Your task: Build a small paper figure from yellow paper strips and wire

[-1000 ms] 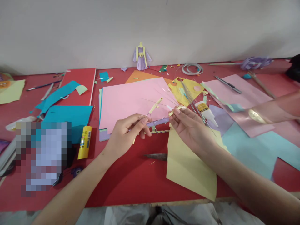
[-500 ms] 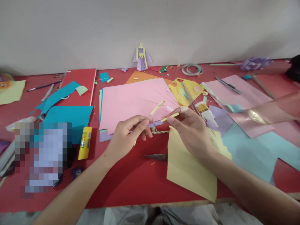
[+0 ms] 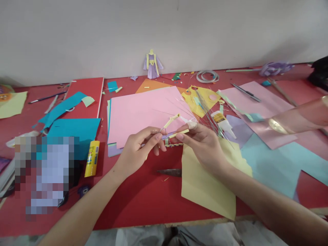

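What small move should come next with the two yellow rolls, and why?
Probably ease the right hand a little leftward, so its yellow roll meets the wire pinched by the left hand. That roll's tip points at the left fingers and sits just short of them, below the other yellow roll, which angles up off the wire.

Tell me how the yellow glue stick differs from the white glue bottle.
The glue stick is a yellow, straight-sided tube; the glue bottle is white with a yellow label and narrows to a nozzle. The glue stick lies on the red table, left of the left hand; the glue bottle lies on coloured papers, right of the right hand. Both lie on their sides, touched by neither hand.
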A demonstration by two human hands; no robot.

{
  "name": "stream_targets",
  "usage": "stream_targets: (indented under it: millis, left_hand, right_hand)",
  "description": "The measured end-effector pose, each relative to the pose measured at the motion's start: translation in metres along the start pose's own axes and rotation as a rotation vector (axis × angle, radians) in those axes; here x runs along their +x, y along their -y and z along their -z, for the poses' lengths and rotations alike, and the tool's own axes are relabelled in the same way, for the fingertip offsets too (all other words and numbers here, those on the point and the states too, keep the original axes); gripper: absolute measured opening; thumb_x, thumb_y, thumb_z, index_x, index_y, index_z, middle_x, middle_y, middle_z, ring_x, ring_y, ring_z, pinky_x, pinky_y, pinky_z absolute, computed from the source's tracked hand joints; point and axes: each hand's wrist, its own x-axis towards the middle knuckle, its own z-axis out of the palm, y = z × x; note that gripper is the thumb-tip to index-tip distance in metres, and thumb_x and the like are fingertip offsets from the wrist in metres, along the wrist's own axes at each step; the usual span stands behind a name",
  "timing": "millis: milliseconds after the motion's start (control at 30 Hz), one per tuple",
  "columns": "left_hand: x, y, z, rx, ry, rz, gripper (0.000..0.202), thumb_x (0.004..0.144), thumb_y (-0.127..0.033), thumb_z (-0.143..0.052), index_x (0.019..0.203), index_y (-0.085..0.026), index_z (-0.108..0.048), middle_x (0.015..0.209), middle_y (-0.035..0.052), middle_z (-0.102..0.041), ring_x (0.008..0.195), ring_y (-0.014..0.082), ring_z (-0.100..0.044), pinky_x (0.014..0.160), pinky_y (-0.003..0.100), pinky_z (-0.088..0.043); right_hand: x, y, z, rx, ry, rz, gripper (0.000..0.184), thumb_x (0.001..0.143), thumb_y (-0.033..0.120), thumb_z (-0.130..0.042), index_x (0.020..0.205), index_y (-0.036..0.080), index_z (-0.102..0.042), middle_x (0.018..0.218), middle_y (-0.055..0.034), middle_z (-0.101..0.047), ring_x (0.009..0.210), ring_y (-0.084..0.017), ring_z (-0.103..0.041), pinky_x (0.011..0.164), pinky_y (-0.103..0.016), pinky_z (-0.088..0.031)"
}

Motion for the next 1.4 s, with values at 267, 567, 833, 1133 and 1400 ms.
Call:
stream_targets:
  millis: [267,567,833,1133,1400]
  left_hand:
    - [0.002,-0.002,0.01,0.016,-0.002,0.003,0.02,0.095,-0.035,-0.054,0.1,-0.02,-0.066,0.069,-0.0002,-0.067,0.062,0.0104,-0.062,0.061,0.02,-0.051]
    - [0.004,-0.007,0.025,0.06,0.194,-0.018,0.027,0.096,-0.04,-0.051,0.105,-0.02,-0.067,0.076,0.0007,-0.069,0.075,0.0118,-0.065,0.073,0.021,-0.052]
    - [0.011,0.002,0.032,-0.199,0.098,0.044,0.031,0.098,-0.04,-0.045,0.098,-0.02,-0.068,0.075,0.0012,-0.065,0.068,0.0118,-0.059,0.068,0.024,-0.049]
    - [0.004,0.006,0.013,-0.032,0.215,-0.06,0.019,0.093,-0.032,-0.058,0.109,-0.023,-0.064,0.089,0.0005,-0.064,0.075,0.0092,-0.061,0.074,0.021,-0.05]
    - [0.005,0.007,0.006,0.03,0.082,0.009,0.018,0.092,-0.035,-0.06,0.086,-0.02,-0.069,0.072,-0.0025,-0.065,0.065,0.007,-0.058,0.065,0.018,-0.047]
  right_hand:
    - [-0.001,0.004,-0.001,-0.267,0.075,0.063,0.017,0.091,0.037,-0.06,0.088,0.022,-0.066,0.075,-0.001,-0.067,0.068,-0.014,-0.064,0.065,-0.027,-0.054]
    - [0.001,0.001,0.005,-0.856,0.174,0.343,0.018,0.092,0.031,-0.059,0.083,0.019,-0.068,0.07,-0.0009,-0.064,0.064,-0.013,-0.058,0.061,-0.026,-0.042]
    - [-0.004,0.006,0.001,-0.459,0.208,0.185,0.018,0.092,0.031,-0.058,0.079,0.018,-0.061,0.067,0.0022,-0.06,0.06,-0.009,-0.056,0.057,-0.021,-0.045]
    - [-0.002,0.006,-0.001,-0.294,0.199,0.085,0.021,0.092,0.033,-0.059,0.077,0.018,-0.058,0.064,0.0036,-0.057,0.057,-0.007,-0.054,0.054,-0.021,-0.045]
    - [-0.007,0.004,-0.002,-0.551,0.222,0.135,0.021,0.091,0.034,-0.059,0.083,0.016,-0.066,0.067,0.0003,-0.064,0.06,-0.011,-0.059,0.057,-0.025,-0.046]
